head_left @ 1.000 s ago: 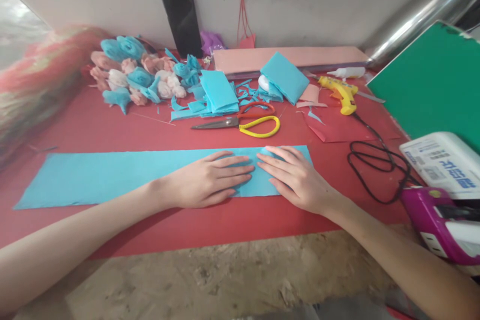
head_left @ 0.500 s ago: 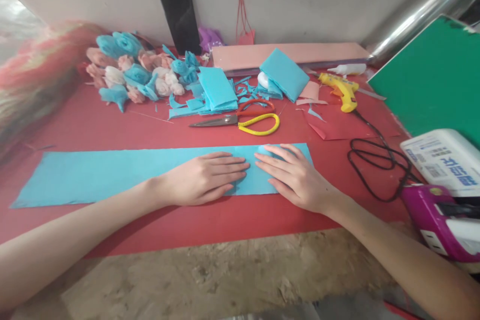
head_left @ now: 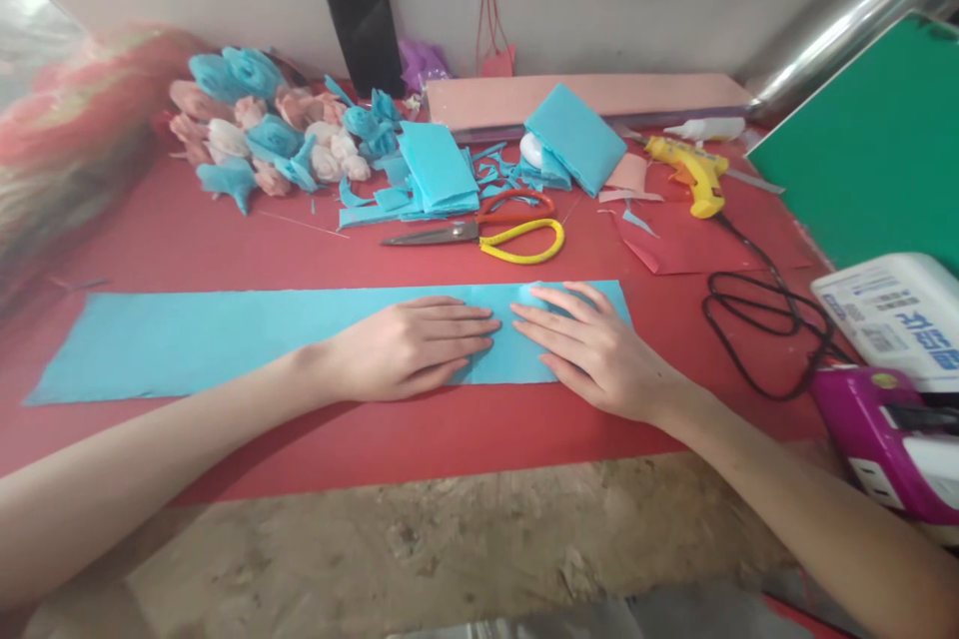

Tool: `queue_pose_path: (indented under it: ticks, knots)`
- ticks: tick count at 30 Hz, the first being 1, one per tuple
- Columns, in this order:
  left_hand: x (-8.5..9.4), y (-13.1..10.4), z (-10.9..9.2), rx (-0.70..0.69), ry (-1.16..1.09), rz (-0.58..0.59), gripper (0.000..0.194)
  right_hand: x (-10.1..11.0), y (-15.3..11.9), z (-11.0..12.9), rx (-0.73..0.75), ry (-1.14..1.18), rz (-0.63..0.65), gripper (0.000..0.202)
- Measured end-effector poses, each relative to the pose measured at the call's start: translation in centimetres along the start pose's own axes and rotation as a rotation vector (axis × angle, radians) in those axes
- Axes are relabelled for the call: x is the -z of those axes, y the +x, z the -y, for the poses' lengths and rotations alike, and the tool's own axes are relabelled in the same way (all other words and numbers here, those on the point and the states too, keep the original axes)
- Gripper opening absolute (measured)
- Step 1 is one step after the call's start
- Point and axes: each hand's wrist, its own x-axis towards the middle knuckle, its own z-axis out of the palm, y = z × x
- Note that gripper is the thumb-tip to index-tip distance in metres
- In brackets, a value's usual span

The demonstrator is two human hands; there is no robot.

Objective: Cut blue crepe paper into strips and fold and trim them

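Left fingers (head_left: pixel 457 328), right fingers (head_left: pixel 550 320) outstretched

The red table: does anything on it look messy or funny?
A bit! Blue paper scraps lie strewn around the folded blue sheets, beyond the scissors, maybe left over from cutting. The black cord of the yellow glue gun lies in loose, untidy loops. The long blue paper strip looks fine.

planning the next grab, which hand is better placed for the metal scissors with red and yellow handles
Probably the right hand: the yellow loop handle of the metal scissors lies beyond its fingertips, while the left hand sits nearer the blades.
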Motion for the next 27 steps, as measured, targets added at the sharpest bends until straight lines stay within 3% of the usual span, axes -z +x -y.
queue_pose_path:
  ticks: [11, 17, 27]
  knots:
    - [0.1, 0.2, 0.2, -0.009, 0.023, 0.033, 0.030, 1.1, -0.5, -1.0, 0.024, 0.045, 0.143, 0.040]
    - [0.0, 0.3, 0.0, -0.001, 0.020, 0.008, 0.029, 2.1, -0.9, -1.6, 0.000, 0.062, 0.086, 0.033]
    - [0.1, 0.0, 0.2, -0.049, 0.051, 0.011, 0.030, 1.8, -0.8, -1.6, 0.029, 0.066, -0.019, 0.032]
